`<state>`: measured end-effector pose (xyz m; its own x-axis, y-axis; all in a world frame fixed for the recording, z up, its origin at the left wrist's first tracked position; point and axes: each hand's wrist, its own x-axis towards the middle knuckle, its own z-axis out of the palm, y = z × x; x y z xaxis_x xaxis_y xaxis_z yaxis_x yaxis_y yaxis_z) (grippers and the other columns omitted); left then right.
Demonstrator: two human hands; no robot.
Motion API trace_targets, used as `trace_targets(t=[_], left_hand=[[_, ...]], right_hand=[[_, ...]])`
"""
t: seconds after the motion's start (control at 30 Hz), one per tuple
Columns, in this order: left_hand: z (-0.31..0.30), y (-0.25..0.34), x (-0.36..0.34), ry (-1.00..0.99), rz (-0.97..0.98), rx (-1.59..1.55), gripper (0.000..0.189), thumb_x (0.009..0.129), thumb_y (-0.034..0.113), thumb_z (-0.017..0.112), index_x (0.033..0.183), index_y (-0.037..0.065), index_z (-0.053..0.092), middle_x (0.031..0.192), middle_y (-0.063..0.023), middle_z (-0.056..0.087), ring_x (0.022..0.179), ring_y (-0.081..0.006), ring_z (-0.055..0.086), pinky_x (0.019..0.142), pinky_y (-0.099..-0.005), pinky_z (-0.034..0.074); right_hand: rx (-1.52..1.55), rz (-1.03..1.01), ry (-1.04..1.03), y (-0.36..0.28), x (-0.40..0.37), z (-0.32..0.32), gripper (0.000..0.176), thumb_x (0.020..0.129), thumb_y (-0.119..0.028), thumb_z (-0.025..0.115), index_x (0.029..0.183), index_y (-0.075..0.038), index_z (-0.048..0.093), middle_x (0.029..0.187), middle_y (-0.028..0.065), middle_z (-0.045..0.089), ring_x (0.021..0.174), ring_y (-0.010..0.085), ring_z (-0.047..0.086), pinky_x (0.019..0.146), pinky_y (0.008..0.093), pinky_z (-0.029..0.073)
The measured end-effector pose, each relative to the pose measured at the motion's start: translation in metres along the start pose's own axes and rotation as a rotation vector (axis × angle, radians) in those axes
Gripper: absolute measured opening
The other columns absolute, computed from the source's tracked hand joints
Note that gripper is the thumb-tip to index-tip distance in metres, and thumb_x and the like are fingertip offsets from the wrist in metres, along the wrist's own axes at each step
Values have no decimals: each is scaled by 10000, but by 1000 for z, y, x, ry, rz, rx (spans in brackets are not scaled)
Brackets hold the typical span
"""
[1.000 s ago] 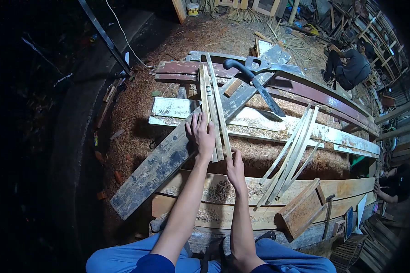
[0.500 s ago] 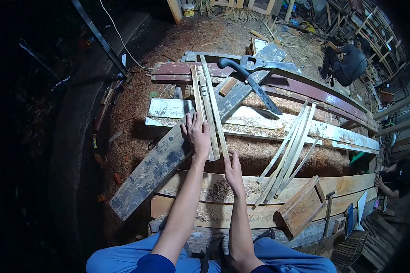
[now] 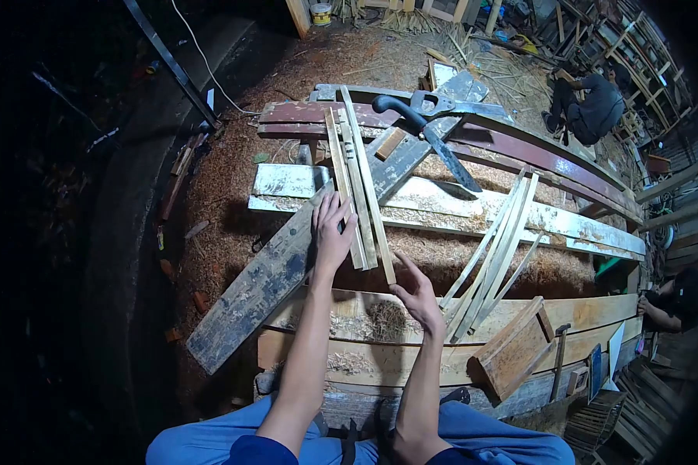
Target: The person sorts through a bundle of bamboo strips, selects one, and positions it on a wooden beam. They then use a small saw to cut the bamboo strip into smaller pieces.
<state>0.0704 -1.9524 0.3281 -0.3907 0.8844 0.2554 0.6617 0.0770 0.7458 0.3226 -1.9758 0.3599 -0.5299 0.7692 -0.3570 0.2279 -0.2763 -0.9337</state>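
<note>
Three narrow wooden strips lie side by side across the boards; the rightmost strip (image 3: 367, 170) is the longest and sits slightly apart from the middle strip (image 3: 358, 194). My left hand (image 3: 333, 236) rests along the left strip (image 3: 338, 159), fingers stretched forward and thumb spread. At the near end of the rightmost strip is my right hand (image 3: 420, 301), thumb at the strip's tip and index finger extended, not wrapped round it. Beneath the strips runs a worn, paint-stained plank (image 3: 248, 306), set diagonally. A saw with a black handle (image 3: 399, 111) lies beyond them.
More thin strips (image 3: 495, 256) lie in a loose bundle to the right. Near them are a wooden box-like piece (image 3: 513, 353) and a hammer (image 3: 560, 360). White (image 3: 520, 219) and dark red boards (image 3: 535, 153) span the sawdust-covered ground. One person (image 3: 593, 105) crouches at the back right, another (image 3: 675, 302) at the right edge.
My right hand has shifted right and its fingers have spread from the strip's end. The rightmost strip has moved slightly; its near end now sits farther right, apart from the others.
</note>
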Motion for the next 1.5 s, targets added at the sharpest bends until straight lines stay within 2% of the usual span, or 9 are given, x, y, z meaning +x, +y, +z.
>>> trace_targets(t=[0.07, 0.2, 0.5, 0.77, 0.83, 1.1, 1.17, 1.3, 1.5], left_hand=[[-2, 5, -2, -25, 4, 39, 458, 988, 302, 630, 1426, 168, 626, 1579, -214, 437, 1521, -371, 302, 1248, -519, 137], [0, 10, -2, -50, 47, 164, 404, 973, 338, 640, 1362, 239, 689, 1603, -251, 376, 1527, -360, 276, 1248, -509, 111], [2, 7, -2, -47, 34, 134, 405, 957, 327, 667, 1352, 242, 698, 1626, -235, 347, 1533, -364, 262, 1250, -517, 105], [3, 6, -2, -66, 13, 127, 410, 968, 336, 658, 1367, 251, 686, 1642, -224, 324, 1550, -356, 228, 1251, -525, 89], [3, 8, -3, -22, 30, 121, 383, 931, 298, 689, 1306, 234, 730, 1615, -240, 366, 1515, -373, 296, 1251, -517, 120], [3, 7, -2, -28, 23, 124, 388, 926, 299, 695, 1307, 240, 729, 1617, -235, 366, 1523, -366, 286, 1251, -515, 110], [2, 6, -2, -29, 29, 127, 390, 925, 300, 697, 1309, 242, 728, 1616, -233, 368, 1525, -363, 284, 1251, -515, 107], [1, 8, -1, -44, 4, 83, 407, 929, 310, 700, 1330, 241, 713, 1613, -227, 378, 1526, -361, 280, 1248, -515, 112], [-1, 8, 0, -64, 5, 104, 437, 960, 335, 667, 1387, 240, 669, 1610, -212, 391, 1520, -360, 293, 1247, -500, 127]], right_hand=[[-109, -238, 70, 2, 5, 3, 773, 880, 94, 706, 1563, -165, 452, 1348, 80, 629, 1127, 138, 597, 999, 302, 490], [-74, -102, 50, -15, 5, 3, 680, 853, 37, 763, 1483, -97, 543, 1364, 98, 662, 1197, 174, 618, 1029, 309, 484], [-85, -197, 163, 20, 32, 20, 572, 849, -36, 799, 1393, -53, 623, 1318, 124, 693, 1202, 163, 621, 1041, 318, 477], [-7, -181, 180, 17, 38, 25, 542, 860, 8, 774, 1377, -59, 628, 1144, 82, 733, 993, 110, 654, 886, 287, 540], [-8, -171, 178, 13, 39, 27, 544, 859, 8, 774, 1378, -60, 626, 1134, 77, 735, 992, 111, 655, 888, 287, 539], [190, -203, 188, 2, 40, 33, 512, 897, -56, 774, 1381, -26, 609, 1108, 95, 727, 940, 114, 647, 838, 283, 537], [205, 4, 169, -4, 47, 33, 426, 934, -132, 760, 1311, 27, 642, 1045, 90, 732, 893, 99, 645, 780, 279, 531], [148, -60, 101, 6, 68, 42, 321, 951, -199, 750, 1130, 66, 711, 907, 34, 732, 791, 75, 632, 723, 260, 520], [154, -41, 171, 8, 62, 37, 323, 952, -193, 747, 1136, 70, 718, 910, 43, 741, 804, 70, 642, 724, 253, 520]])
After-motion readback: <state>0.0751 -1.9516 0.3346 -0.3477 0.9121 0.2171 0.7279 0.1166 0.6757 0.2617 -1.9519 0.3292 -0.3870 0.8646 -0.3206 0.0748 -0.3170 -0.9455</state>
